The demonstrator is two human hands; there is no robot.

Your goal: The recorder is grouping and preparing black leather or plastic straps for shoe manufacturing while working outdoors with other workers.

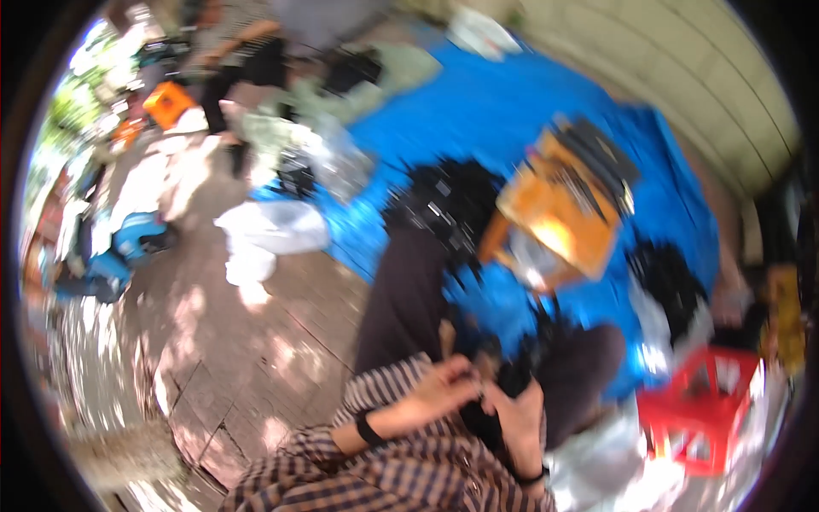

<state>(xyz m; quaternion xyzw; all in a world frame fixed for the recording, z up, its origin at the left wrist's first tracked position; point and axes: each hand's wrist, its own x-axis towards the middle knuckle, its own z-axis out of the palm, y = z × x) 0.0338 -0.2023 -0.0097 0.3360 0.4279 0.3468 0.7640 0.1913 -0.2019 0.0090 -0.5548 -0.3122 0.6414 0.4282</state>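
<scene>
Motion blur softens the whole picture. My left hand (442, 388), with a dark band at its wrist, has its fingers drawn together in front of my lap; whatever they pinch is too small to make out. Close beside it, my right hand (517, 416) is closed around a black piece (514, 376) whose kind I cannot tell. The fingertips of both hands nearly meet. Beyond my knees lies a heap of black strip-like pieces (444, 200). Right of the heap stands a low wooden stool (559, 218) with dark tools (578, 188) on top.
A blue tarp (486, 102) spreads under these things. At right are a red plastic stool (695, 405) and a bag of black pieces (670, 286). A white plastic bag (277, 229) lies left on the paving. Another person (247, 64) sits at far left; a wall (682, 68) stands behind.
</scene>
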